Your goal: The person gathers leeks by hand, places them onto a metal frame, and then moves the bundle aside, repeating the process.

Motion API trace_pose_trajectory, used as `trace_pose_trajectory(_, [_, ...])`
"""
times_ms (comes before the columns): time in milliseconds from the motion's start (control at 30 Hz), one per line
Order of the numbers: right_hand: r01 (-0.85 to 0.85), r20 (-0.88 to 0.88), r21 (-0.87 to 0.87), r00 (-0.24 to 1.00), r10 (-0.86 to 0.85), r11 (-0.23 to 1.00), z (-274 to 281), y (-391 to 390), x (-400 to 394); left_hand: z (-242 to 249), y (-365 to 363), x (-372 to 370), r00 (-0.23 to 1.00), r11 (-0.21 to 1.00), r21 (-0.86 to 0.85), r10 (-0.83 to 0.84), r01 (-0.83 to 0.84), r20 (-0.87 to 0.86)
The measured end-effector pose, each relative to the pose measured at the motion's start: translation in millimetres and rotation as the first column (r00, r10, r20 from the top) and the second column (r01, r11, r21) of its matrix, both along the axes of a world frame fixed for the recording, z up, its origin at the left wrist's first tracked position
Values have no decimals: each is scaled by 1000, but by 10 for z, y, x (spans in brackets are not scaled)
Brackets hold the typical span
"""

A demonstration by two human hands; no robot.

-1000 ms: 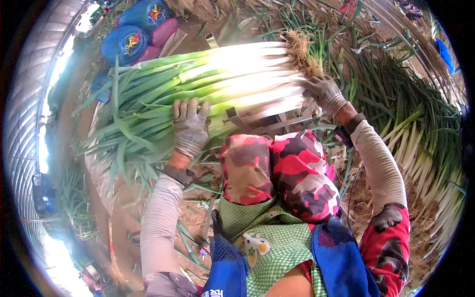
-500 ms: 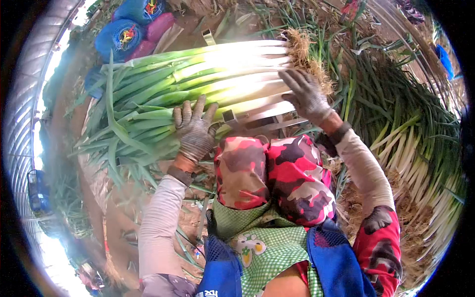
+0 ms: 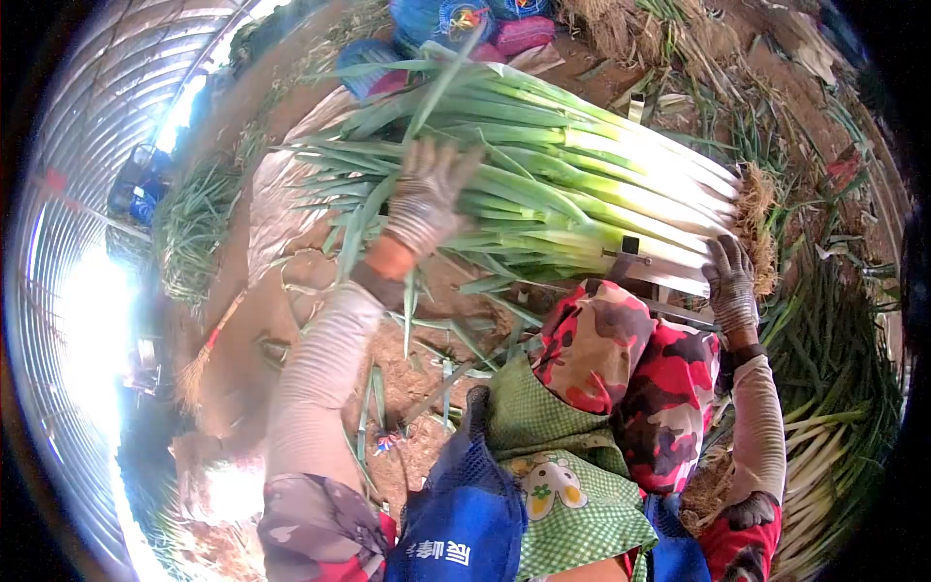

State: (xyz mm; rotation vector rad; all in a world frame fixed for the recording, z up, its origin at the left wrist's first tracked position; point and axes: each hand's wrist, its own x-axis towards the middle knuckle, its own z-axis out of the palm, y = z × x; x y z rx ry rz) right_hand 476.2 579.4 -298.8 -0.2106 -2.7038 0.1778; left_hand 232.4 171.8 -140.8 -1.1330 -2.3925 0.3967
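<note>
A thick bundle of leeks [image 3: 601, 160] lies across a low metal frame [image 3: 627, 254], its green leaves to the left and its white stems and roots to the right. My left hand [image 3: 427, 194], in a grey glove, is over the green leaves with its fingers spread and slightly blurred. Beside the white stems near the roots [image 3: 758, 228], my right hand [image 3: 732, 281], also gloved, touches the bundle with its fingers extended. Neither hand is wrapped around a leek.
Blue and pink net rolls [image 3: 465, 24] sit beyond the bundle. More leeks [image 3: 824, 436] are heaped on the right. A small straw brush [image 3: 199, 373] and a pale sheet [image 3: 281, 209] lie on the left, and a blue crate [image 3: 144, 184] stands farther off.
The view has turned and shifted left. My left hand has moved along the bundle toward the leaf tips. My right hand is now at the near edge of the stems, close to the roots.
</note>
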Motion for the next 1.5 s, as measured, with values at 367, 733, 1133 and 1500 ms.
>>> trace_pose_trajectory(367, [20,22,-25,1000,-19,1000,76,-30,16,-109,-1387,-1012,684,668,526,-34,-526,728])
trace_pose_trajectory(733, [19,-262,-78,964,-39,997,-228,84,-48,-73,-724,-483,992,928,355,-81,112,-100])
trace_pose_trajectory(1133, [254,-341,-608,772,-537,752,-662,645,1365,-1128,951,-19,962,966,66,-237,248,-139])
trace_pose_trajectory(1500, [893,341,-94,-386,-857,-440,-2309,1884,3678,-1099,1103,6,909,912,103,-376,397,-178])
